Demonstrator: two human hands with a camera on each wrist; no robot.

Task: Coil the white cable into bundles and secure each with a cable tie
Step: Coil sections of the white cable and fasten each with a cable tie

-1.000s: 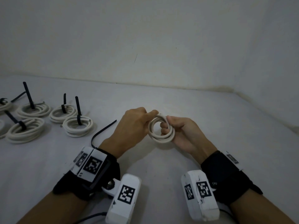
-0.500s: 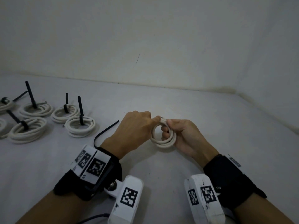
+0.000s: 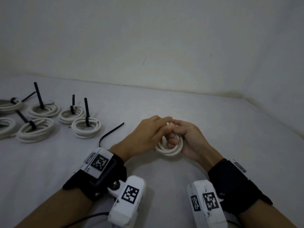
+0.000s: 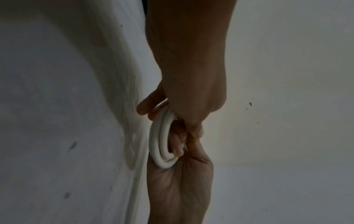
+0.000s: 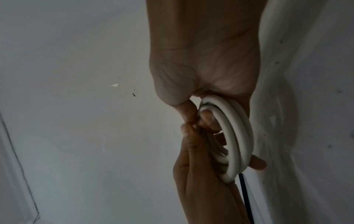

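Both hands clamp the white cable coil (image 3: 169, 149) — left hand (image 3: 144, 137) at 9 o'clock, right hand (image 3: 189, 139) at 3; loose cable tie (image 3: 109, 134) beside left wrist.

Dim, flat, greyish light throughout; soft shadows under hands (image 3: 166, 135). Wrist views darker, noisy, smeared at edges. Wide-angle bending; no glare.

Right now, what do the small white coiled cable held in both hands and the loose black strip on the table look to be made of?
White coiled cable: looks like a smooth, matte rubbery or plastic jacket; it bends into tight loops without kinking. Loose black strip: probably thin flexible plastic, like a cable tie; it holds a springy curve. Neither material is certain.
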